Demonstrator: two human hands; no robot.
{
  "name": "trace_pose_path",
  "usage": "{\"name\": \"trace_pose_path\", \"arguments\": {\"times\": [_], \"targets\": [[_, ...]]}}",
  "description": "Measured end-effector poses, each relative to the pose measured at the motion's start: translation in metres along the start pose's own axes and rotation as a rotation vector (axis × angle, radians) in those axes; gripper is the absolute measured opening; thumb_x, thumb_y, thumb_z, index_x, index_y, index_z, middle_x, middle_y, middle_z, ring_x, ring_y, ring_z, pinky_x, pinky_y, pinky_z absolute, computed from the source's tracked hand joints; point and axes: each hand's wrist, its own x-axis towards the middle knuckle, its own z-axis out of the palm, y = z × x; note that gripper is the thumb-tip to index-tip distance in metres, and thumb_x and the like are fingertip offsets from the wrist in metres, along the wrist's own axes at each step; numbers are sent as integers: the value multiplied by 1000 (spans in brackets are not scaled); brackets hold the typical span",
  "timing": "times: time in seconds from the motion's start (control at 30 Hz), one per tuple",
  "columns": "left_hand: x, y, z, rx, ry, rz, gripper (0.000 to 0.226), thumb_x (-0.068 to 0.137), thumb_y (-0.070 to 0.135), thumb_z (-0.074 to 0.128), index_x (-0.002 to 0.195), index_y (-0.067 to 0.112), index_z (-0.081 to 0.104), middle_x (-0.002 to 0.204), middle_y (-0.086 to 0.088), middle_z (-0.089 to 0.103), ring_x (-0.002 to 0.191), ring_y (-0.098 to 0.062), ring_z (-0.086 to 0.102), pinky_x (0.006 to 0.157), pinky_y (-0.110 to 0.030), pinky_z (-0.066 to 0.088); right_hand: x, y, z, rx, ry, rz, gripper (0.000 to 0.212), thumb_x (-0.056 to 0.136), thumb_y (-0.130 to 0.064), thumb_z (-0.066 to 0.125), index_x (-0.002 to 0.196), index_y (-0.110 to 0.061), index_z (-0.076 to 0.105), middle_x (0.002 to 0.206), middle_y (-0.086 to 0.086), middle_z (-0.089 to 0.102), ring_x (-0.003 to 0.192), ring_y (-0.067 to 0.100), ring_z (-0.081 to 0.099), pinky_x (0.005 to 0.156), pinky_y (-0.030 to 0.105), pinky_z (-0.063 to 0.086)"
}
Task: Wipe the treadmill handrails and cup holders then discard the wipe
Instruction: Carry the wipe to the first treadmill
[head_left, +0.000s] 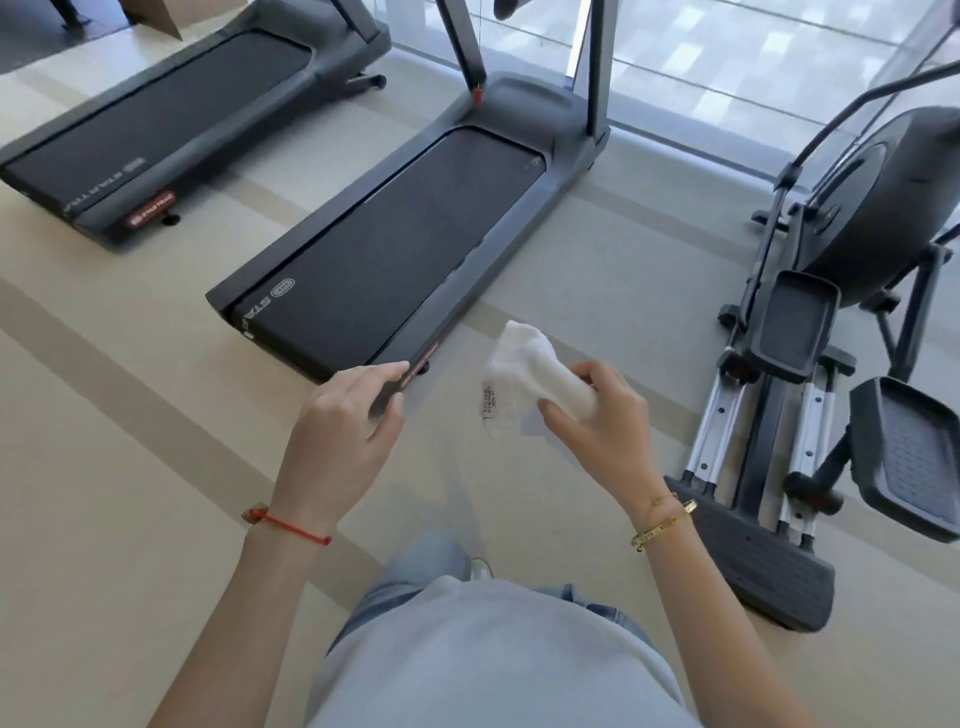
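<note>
While the right hand (597, 415) pinches a white wipe (530, 369) between thumb and curled fingers, part of it hanging in a clear printed wrapper, the left hand (345, 421) is held level beside it with loosely bent fingers gripping nothing. Both are raised over the beige floor (130, 467), just short of the rear end of a dark treadmill (395, 249); a second treadmill (156, 124) lies to the left and an elliptical trainer (841, 312) stands to the right
</note>
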Motion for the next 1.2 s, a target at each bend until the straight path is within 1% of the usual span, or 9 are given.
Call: {"name": "trace_pose_path", "arguments": {"times": [0.17,0.33,0.47,0.57,0.7,0.8,1.0,1.2], "targets": [[82,-16,24,3,-5,-24,31,95,16,58,125,15,65,118,0,68,109,-18,63,97,-40,52,89,15,14,0,-17,9,25,73,-23,75,89,-24,55,87,-12,58,82,-2,53,67,5,36],[175,-39,50,8,-2,-7,31,95,14,59,125,14,65,119,0,68,111,-16,62,98,-41,51,182,35,32,-12,-22,23,25,75,-25,75,91,-21,57,88,-9,59,82,3,53,67,7,37],[263,-56,66,6,12,-17,30,96,15,58,125,14,65,120,0,68,113,-17,62,101,-40,49,266,41,44,11,-25,15,25,76,-21,76,91,-23,56,88,-11,58,84,-3,53,68,4,36],[332,-64,75,20,3,-5,30,96,17,57,125,15,65,121,0,68,113,-17,63,101,-41,50,334,42,51,34,-4,12,24,76,-20,76,90,-22,56,88,-9,59,84,-2,52,66,4,37],[423,-73,89,22,-22,15,31,97,18,57,126,16,64,122,1,67,114,-15,61,103,-42,49,421,45,62,39,32,16,24,76,-19,76,92,-18,58,88,-6,59,83,1,53,66,5,38],[481,-79,100,12,-49,19,30,97,17,58,126,16,64,123,2,67,115,-14,61,103,-41,49,475,49,66,44,62,35,23,76,-18,76,90,-19,58,88,-7,59,83,0,53,68,6,38],[570,-89,133,3,-120,-9,30,97,17,58,126,16,65,123,3,67,115,-14,61,103,-41,50,566,69,63,30,83,77,23,75,-17,76,89,-18,58,86,-9,58,81,0,53,66,5,36],[653,-89,174,13,-87,-54,30,96,17,59,125,17,65,121,4,68,114,-12,61,102,-37,50,670,103,51,47,54,46,23,76,-18,77,90,-18,58,88,-8,58,83,2,53,68,7,37]]}}
